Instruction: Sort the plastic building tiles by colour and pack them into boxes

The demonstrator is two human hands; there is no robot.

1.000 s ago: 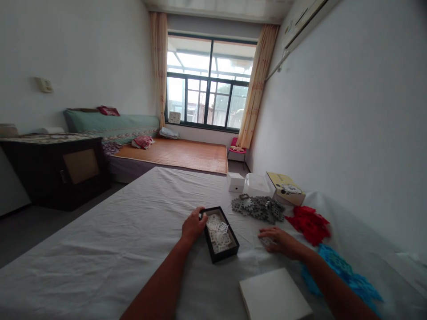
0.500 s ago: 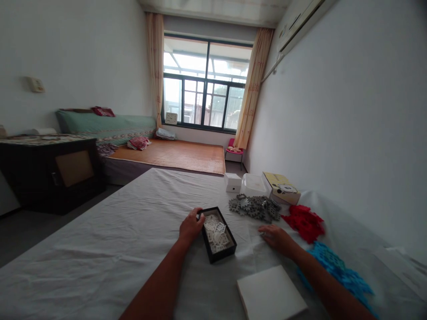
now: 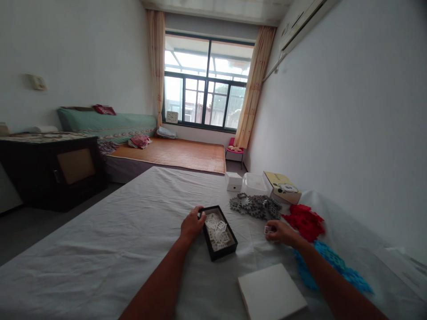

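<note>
gripping the black box of white pieces at its edge with the left hand; pinching a small white piece in the right hand, near the grey pieces.

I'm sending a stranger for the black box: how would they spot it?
On the white-clothed table by the bed, the person's left hand grips the rim of an open rectangular box. Black walls around white lattice pieces set it apart from the flat white box.
</note>
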